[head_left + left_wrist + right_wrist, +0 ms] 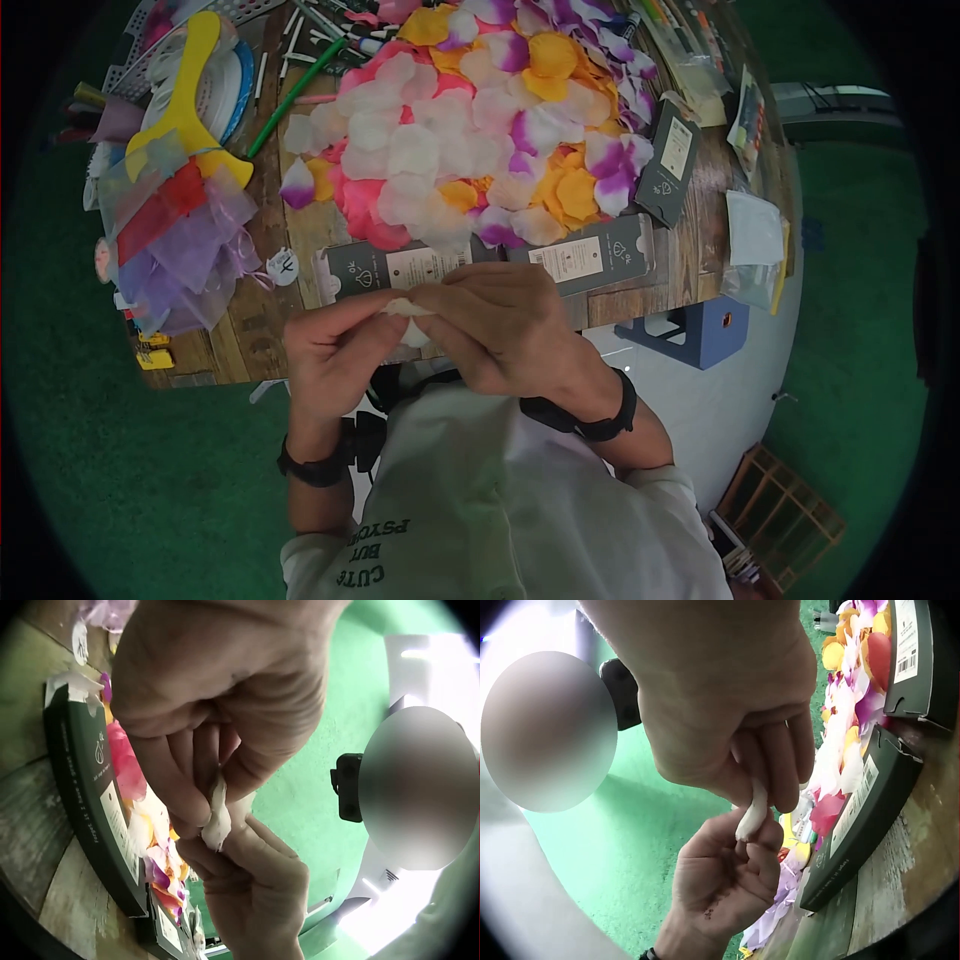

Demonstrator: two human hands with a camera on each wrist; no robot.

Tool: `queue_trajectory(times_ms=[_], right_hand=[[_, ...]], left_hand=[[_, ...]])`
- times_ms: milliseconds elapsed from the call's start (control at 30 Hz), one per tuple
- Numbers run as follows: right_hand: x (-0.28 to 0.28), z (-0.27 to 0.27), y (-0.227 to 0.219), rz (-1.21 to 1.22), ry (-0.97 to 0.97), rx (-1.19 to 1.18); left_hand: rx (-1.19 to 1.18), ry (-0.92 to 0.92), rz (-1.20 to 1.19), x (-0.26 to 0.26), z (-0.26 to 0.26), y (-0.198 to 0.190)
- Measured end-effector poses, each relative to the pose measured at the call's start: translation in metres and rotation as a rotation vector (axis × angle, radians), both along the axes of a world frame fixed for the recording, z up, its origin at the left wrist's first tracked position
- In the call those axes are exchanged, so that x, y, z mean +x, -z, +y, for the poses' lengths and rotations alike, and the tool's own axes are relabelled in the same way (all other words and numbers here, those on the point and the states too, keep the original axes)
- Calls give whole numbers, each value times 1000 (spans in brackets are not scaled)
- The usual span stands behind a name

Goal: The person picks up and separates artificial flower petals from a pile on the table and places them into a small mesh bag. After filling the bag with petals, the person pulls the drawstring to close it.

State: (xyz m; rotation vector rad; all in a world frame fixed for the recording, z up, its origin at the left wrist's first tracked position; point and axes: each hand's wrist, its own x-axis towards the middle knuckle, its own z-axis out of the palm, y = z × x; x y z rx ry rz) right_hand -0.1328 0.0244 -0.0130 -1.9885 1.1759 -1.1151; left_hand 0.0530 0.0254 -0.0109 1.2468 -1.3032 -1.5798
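Close in front of the chest, both hands meet around a small, soft white piece (414,334) that looks like a bunched fabric petal. My left hand (338,352) pinches it between thumb and forefinger. From the other side, the thumb and fingers of my right hand (508,325) pinch the same piece. In the left wrist view the white piece (217,819) appears narrow and twisted. Its end pokes out between the fingertips in the right wrist view, where the white piece (753,816) tapers upward into the right hand's grip.
Beyond the hands, dark boxes (600,257) line the table's front edge. Behind them spreads a heap of white, pink, orange and purple petals (420,150). Purple mesh bags (195,250) and a yellow plastic piece (185,100) lie at left. A blue stool (700,335) stands at right.
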Motion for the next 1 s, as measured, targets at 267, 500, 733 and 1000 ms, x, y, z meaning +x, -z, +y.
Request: queue_trajectory(times_ms=[267,500,733,1000], right_hand=[[-31,-5,1,129,175,-55],[-30,-22,4,290,252,-185],[-4,-41,10,427,130,-166],[23,-51,11,414,166,-119]], left_hand=[[24,-262,151,8,-14,11],[61,-364,280,7,-23,9],[64,-381,287,14,-17,12],[109,-459,322,18,-17,12]])
